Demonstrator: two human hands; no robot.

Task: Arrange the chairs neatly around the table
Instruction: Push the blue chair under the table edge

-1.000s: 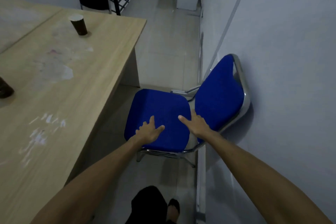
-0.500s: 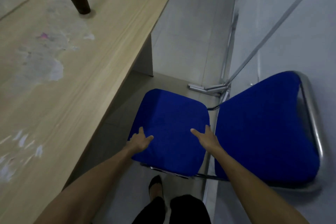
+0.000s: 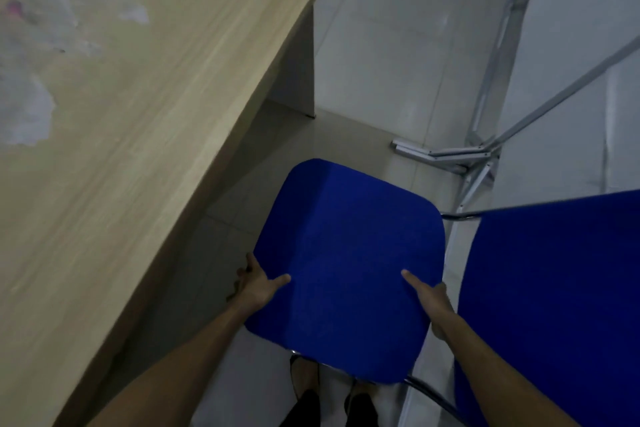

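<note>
Chair seat (image 3: 346, 263), blue and padded, fills the middle of my view, tilted a little, with its near edge close above my feet (image 3: 304, 374) on the pale tiled floor (image 3: 374, 73). I have my left hand (image 3: 258, 284) clamped on the seat's left edge, thumb lying across the top of the fabric and the fingers curled down over the side, where I lose sight of them. My right hand (image 3: 433, 298) grips the right edge the same way, thumb stretched onto the cushion, the other fingers wrapped under and hidden. Just right of that hand the blue backrest (image 3: 554, 305) rises, running out of the picture on the right, with a thin chrome tube (image 3: 433, 395) of the frame curving below the seat's near right corner.

To my left the wooden table (image 3: 121, 149) slants across the view, its top marked with pale smears; the seat sits beside its long edge, near it but not under it. Beyond the seat, the table's panel leg (image 3: 298, 73) stands on the floor. Farther right, a grey metal bracket (image 3: 446, 152) lies at the foot of the wall (image 3: 571, 97), with a slanting bar running up from it.
</note>
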